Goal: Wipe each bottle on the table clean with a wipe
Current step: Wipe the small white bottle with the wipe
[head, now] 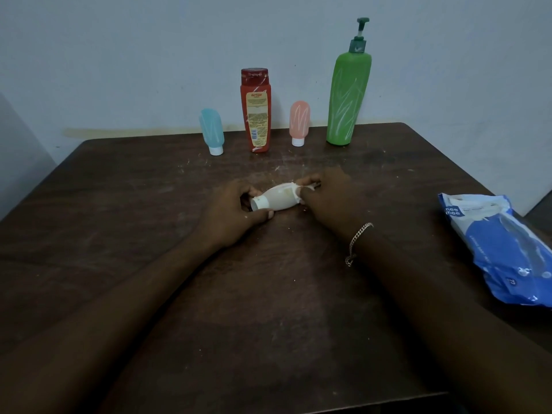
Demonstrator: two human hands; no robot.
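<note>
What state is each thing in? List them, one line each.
White bottle: sideways, left hand gripping its cap end.
Wipe: pressed on it by right hand.
Blue tube: cap-down, streaked.
Red bottle: upright, streaked.
Pink tube: cap-down, streaked.
Green pump bottle: upright, streaked.
Wipes pack: lying flat.

Left hand (236,210) and right hand (325,198) meet ahead, fingers (251,192) curled.

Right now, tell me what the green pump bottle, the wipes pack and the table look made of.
The green pump bottle: likely plastic, matte, moulded shape, pale streaks on it. The wipes pack: thin plastic film, glossy, crinkled with highlights. The table: probably wood or laminate, dull brown, scuffed.
</note>
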